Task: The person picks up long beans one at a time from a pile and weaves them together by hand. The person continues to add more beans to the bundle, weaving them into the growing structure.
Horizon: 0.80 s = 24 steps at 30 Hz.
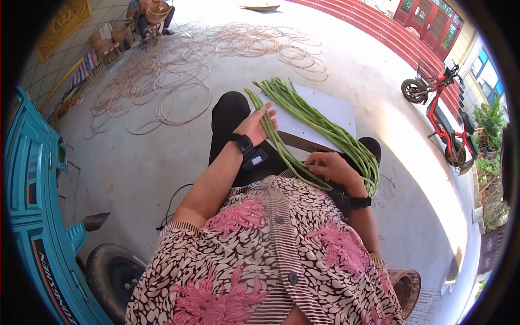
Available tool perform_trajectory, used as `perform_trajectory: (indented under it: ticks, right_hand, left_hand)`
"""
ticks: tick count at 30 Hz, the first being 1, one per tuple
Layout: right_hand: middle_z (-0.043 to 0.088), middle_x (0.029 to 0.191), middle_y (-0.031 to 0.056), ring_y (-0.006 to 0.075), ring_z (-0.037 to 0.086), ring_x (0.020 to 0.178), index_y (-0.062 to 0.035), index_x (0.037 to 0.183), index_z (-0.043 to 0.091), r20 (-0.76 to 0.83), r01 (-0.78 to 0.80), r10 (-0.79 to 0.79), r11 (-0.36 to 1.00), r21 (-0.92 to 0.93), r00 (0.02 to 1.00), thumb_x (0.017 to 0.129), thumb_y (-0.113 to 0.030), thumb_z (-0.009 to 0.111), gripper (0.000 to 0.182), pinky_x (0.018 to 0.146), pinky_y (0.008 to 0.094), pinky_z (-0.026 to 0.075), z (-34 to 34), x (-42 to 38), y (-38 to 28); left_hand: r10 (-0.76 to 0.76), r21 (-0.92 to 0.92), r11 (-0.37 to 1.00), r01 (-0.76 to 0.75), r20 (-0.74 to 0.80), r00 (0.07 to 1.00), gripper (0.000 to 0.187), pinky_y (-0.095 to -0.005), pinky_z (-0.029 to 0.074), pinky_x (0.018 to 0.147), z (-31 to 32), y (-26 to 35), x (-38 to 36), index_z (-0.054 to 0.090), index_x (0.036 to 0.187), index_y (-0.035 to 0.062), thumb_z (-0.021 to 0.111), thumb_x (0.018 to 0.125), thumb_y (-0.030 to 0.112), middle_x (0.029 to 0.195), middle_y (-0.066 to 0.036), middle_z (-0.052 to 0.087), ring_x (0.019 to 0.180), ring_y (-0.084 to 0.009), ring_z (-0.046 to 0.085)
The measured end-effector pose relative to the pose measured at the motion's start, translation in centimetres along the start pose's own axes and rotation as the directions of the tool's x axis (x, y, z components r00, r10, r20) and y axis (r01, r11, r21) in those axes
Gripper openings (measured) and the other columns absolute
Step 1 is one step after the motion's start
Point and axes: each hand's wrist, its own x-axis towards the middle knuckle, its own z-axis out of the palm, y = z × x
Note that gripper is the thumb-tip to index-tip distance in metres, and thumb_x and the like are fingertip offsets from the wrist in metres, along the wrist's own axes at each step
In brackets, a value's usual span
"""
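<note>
A few long green beans lie across my lap. My left hand, with a black watch on its wrist, curls its fingers round them near their upper ends. My right hand is closed at their lower part, thumb and fingers pinching; its fingertips are partly hidden. Beside it, a larger bundle of long beans rests on a pale flat board over my knees, its lower ends drooping past the board's edge near my right wrist.
Loose coils of thin cane cover the floor ahead, with a seated person holding a basket behind them. A blue vehicle stands at my left and a red electric scooter at the right. A wicker basket is beside me.
</note>
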Motion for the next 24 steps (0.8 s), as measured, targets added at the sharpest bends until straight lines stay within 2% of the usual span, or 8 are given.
perform_trajectory:
  ticks: [6,10,13,16,19,22,23,24]
  right_hand:
    - [0.057,0.066,0.0031,0.0099,0.052,0.051,-0.0067,0.102,0.063,-0.024,-0.004,0.006,0.997,0.08,1.0,0.082,-0.018,0.061,0.023,0.048,0.0264,0.042,0.5,-0.1,1.3]
    - [0.058,0.067,0.0032,0.0093,0.052,0.052,-0.0056,0.1,0.064,-0.052,-0.005,0.01,0.996,0.086,0.999,0.083,-0.019,0.062,0.022,0.048,0.0258,0.042,0.1,-0.8,1.1]
    - [0.059,0.067,0.0028,0.0089,0.052,0.051,-0.0049,0.098,0.064,-0.208,-0.087,0.103,0.992,0.087,0.973,0.085,-0.022,0.061,0.022,0.047,0.0257,0.042,-1.1,-2.1,1.0]
    - [0.06,0.065,0.0035,0.011,0.053,0.047,-0.005,0.094,0.065,-0.428,-0.272,0.279,0.959,0.079,0.86,0.086,-0.025,0.059,0.022,0.046,0.0273,0.042,-3.3,-4.3,-0.6]
    - [0.061,0.062,0.0045,0.0137,0.054,0.044,-0.0059,0.091,0.065,-0.599,-0.393,0.283,0.918,-0.057,0.749,0.086,-0.027,0.058,0.023,0.046,0.029,0.042,-5.2,-6.7,-0.3]
    - [0.061,0.061,0.0057,0.0144,0.055,0.042,-0.0063,0.088,0.065,-0.629,-0.493,0.375,0.87,-0.015,0.681,0.085,-0.03,0.059,0.025,0.048,0.0302,0.043,-6.8,-8.9,-0.2]
    - [0.064,0.069,0.008,0.0197,0.062,0.055,-0.007,0.091,0.065,-0.651,-0.588,0.426,0.808,-0.039,0.628,0.083,-0.033,0.059,0.028,0.057,0.0341,0.047,-7.0,-9.4,-1.3]
    - [0.065,0.074,0.0088,0.0222,0.063,0.062,-0.0077,0.092,0.065,-0.686,-0.553,0.326,0.823,-0.134,0.65,0.083,-0.033,0.058,0.028,0.061,0.0356,0.047,-6.8,-9.1,-1.0]
  left_hand:
    - [-0.009,-0.061,0.998,0.031,0.336,0.942,0.04,-0.0309,0.044,0.068,-0.1,0.2,0.1,0.036,0.138,0.0183,0.04,0.1,0.031,0.082,0.001,0.054,0.071,-0.0127,0.051]
    - [0.004,-0.055,0.998,0.016,0.354,0.935,0.04,-0.0302,0.042,0.067,0.4,0.4,-0.1,0.036,0.138,0.0213,0.04,0.1,0.033,0.078,0.002,0.051,0.069,-0.0125,0.049]
    - [0.019,-0.059,0.998,0.002,0.36,0.933,0.04,-0.0307,0.043,0.068,0.4,0.3,-0.3,0.037,0.138,0.0224,0.041,0.1,0.032,0.078,0.002,0.051,0.07,-0.0132,0.049]
    - [0.021,-0.041,0.999,-0.008,0.329,0.944,0.039,-0.0318,0.044,0.07,0.6,0.3,-0.3,0.038,0.138,0.023,0.043,0.099,0.03,0.08,0.002,0.053,0.072,-0.014,0.051]
    - [0.017,-0.023,1.0,-0.011,0.308,0.951,0.039,-0.0337,0.046,0.072,0.0,0.1,0.2,0.039,0.137,0.0231,0.045,0.098,0.027,0.085,0.0,0.057,0.077,-0.0152,0.054]
    - [0.018,-0.001,1.0,-0.018,0.261,0.965,0.04,-0.0356,0.048,0.074,-0.4,0.2,0.4,0.039,0.137,0.0232,0.046,0.098,0.024,0.094,-0.002,0.06,0.083,-0.0169,0.058]
    - [0.025,0.009,1.0,-0.027,0.223,0.975,0.04,-0.0362,0.049,0.074,-0.3,0.2,0.4,0.039,0.137,0.0231,0.046,0.098,0.023,0.096,-0.003,0.06,0.085,-0.0175,0.058]
    - [0.028,0.021,0.999,-0.033,0.184,0.983,0.04,-0.0368,0.05,0.075,-0.2,0.2,0.2,0.039,0.137,0.023,0.046,0.098,0.023,0.099,-0.004,0.061,0.087,-0.0181,0.059]
